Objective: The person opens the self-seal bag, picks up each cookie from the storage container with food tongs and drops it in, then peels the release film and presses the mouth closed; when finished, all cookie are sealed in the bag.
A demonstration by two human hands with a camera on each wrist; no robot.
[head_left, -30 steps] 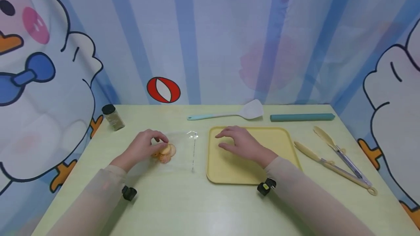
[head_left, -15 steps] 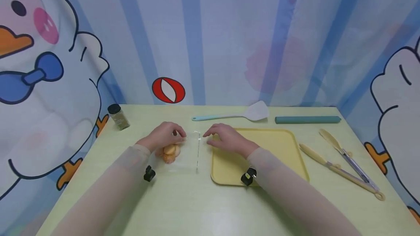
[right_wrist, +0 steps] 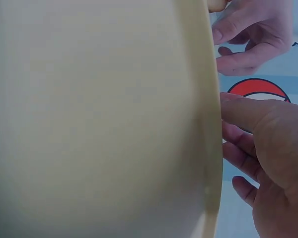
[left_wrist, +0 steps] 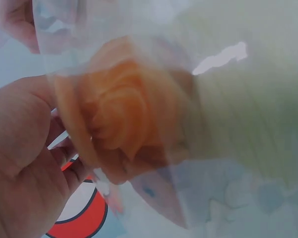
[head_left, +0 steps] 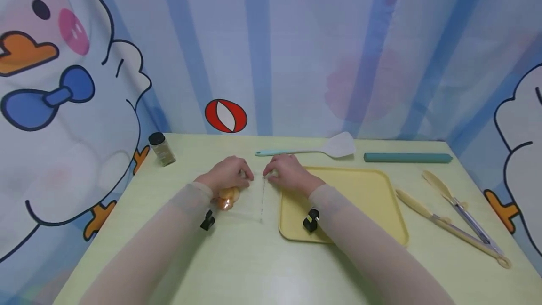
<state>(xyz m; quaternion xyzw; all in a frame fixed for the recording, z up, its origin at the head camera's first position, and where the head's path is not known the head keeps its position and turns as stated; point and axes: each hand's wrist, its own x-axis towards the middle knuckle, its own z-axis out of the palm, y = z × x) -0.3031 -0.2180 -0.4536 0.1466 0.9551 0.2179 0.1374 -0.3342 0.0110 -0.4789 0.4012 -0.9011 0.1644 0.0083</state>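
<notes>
A clear plastic bag lies on the table with orange-tan, pastry-like pieces inside. In the left wrist view these pieces have a swirled, petalled look through the film. My left hand reaches over the bag and pinches its film near the far side, partly covering the pieces. My right hand has its thumb and forefinger together on the far corner, at the bag's seamed right edge. In the right wrist view, the tray's rim hides the tips of my right hand.
Right of the bag sits a yellow tray, below my right forearm. Behind are a spatula and a teal rod. Tongs lie at the right, and a black-capped jar stands at the back left.
My left hand has moved right from the pastry-like pieces to the bag's film. My right hand has shifted left from above the tray to the bag's edge, its fingers closing together.
</notes>
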